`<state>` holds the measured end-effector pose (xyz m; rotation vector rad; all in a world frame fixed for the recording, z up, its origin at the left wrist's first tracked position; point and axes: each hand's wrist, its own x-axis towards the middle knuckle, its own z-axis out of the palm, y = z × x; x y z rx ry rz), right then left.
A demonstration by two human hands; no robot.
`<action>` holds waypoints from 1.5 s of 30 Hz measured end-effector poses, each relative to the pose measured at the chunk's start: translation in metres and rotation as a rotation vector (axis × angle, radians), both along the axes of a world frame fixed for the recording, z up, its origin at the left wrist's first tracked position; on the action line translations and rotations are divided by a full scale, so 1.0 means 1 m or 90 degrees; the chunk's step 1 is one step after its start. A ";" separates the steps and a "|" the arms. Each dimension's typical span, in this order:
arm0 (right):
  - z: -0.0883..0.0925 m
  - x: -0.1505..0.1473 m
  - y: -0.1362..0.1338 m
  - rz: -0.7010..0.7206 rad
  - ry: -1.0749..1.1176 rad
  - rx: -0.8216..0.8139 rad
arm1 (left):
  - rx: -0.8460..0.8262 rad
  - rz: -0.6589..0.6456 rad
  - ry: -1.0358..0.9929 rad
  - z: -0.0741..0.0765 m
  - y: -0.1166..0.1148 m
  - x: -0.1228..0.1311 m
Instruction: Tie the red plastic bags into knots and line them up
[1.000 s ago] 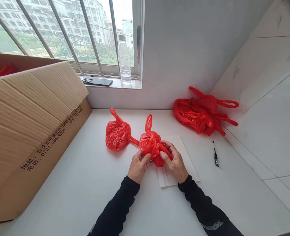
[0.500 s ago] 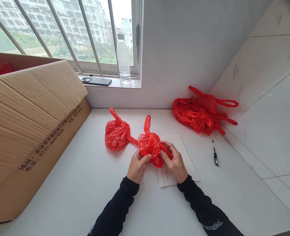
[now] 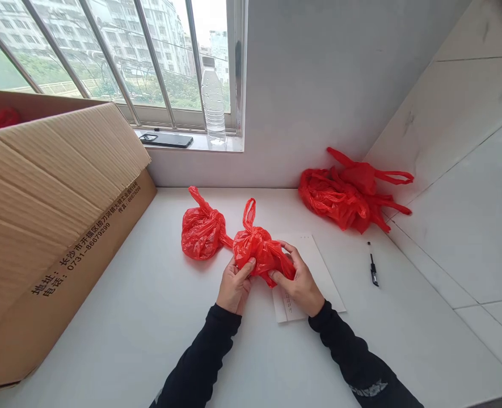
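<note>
We grip one red bag (image 3: 256,247) with the fingers of our left hand (image 3: 233,288) and right hand (image 3: 302,283), above the left edge of the paper (image 3: 321,277). Its loop points away from us; its long axis slants from far left to near right. We count one second bag (image 3: 202,233) left of the paper, and one pen (image 3: 373,269) right of it. Far left of the paper, one box (image 3: 72,187) holds something red; beyond the paper, leftward, one bottle (image 3: 214,105) holds clear liquid.
</note>
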<state>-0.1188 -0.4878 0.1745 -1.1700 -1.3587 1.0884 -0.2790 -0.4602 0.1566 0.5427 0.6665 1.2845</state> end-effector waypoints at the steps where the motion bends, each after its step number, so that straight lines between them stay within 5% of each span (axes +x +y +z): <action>1: 0.000 0.001 0.000 -0.001 0.008 0.001 | 0.000 0.000 0.003 0.000 0.000 0.000; 35: 0.002 0.004 0.002 0.053 0.053 -0.012 | 0.031 -0.031 -0.001 -0.001 -0.001 0.002; 45: 0.001 0.006 0.003 0.009 0.043 0.015 | 0.070 -0.041 0.034 0.002 -0.004 0.004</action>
